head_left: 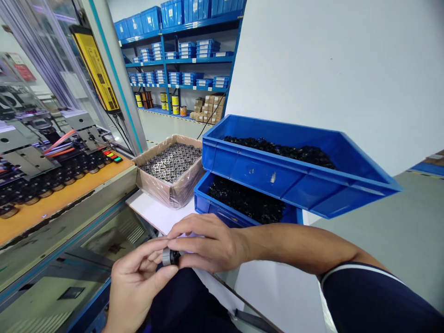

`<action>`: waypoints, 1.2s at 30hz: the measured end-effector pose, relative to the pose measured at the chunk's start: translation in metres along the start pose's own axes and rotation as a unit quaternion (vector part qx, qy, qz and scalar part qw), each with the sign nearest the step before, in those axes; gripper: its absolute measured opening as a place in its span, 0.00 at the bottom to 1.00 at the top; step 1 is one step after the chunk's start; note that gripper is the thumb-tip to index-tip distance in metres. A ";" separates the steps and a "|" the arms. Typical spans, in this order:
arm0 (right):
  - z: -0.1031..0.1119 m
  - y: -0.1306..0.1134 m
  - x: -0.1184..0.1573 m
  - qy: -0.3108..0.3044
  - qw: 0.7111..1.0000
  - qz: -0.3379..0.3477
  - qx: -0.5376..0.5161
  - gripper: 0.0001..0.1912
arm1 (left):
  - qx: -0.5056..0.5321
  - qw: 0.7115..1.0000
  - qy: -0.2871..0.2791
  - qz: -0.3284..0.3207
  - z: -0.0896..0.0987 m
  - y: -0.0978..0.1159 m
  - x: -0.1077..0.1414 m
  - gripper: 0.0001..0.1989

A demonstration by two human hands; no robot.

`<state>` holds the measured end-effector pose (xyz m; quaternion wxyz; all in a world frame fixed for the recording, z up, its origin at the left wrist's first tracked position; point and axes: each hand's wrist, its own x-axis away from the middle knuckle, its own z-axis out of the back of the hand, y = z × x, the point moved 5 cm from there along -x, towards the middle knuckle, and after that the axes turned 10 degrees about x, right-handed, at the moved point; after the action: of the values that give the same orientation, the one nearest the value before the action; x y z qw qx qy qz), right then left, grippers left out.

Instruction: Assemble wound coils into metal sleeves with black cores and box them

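My left hand [138, 275] pinches a small round grey metal part [167, 257] between thumb and fingers, low in the view above my lap. From the other side, my right hand [208, 243] closes its fingertips on a small black piece [175, 257] set against the grey part's face. Whether the two pieces are fully seated together I cannot tell. Just beyond my hands stands a lower blue bin [204, 196] of small black parts. An upper blue bin [263, 173], also with black parts, rests tilted over it. Beside them is a plastic-lined cardboard box [169, 196] of small metal parts.
On the left, a machine bench with an orange top [74, 187] carries rows of black cylindrical parts and coloured buttons [113, 157]. A yellow device [95, 69] hangs on the frame. Blue shelving [199, 60] stands behind. A white panel [322, 69] rises at right.
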<state>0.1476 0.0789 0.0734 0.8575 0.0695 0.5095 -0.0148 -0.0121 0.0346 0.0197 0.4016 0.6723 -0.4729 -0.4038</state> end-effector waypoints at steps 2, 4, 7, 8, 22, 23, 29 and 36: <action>-0.001 0.000 0.001 -0.004 1.000 0.000 0.005 0.10 | -0.007 1.000 0.003 -0.002 0.002 -0.001 0.000 0.17; -0.002 0.000 0.002 -0.001 1.000 -0.004 0.013 0.09 | -0.008 1.000 0.030 0.003 0.005 -0.001 -0.001 0.18; -0.001 0.000 0.003 0.007 1.000 -0.005 0.025 0.10 | -0.022 1.000 0.005 0.009 0.006 -0.001 -0.003 0.17; -0.001 0.000 0.003 0.010 0.999 -0.001 0.032 0.11 | -0.028 0.999 -0.022 0.009 0.004 0.000 -0.005 0.17; 0.001 -0.011 0.000 0.039 0.987 0.091 0.130 0.13 | 0.000 1.000 -0.025 -0.015 0.003 -0.009 -0.001 0.17; 0.002 -0.011 0.000 0.037 0.990 0.078 0.113 0.12 | -0.013 0.999 -0.005 -0.041 0.004 -0.006 0.000 0.19; -0.005 -0.011 0.002 0.013 0.998 -0.062 -0.028 0.06 | -0.088 0.975 -0.086 -0.184 -0.009 0.021 -0.002 0.14; 0.052 0.059 -0.014 -0.136 0.978 -0.088 0.130 0.16 | -0.251 0.917 -0.083 -0.298 0.004 0.036 0.006 0.15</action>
<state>0.1913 0.1293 0.1162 0.8977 0.1323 0.3860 -0.1659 -0.0255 0.0195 0.0505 0.3779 0.6233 -0.1648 -0.6645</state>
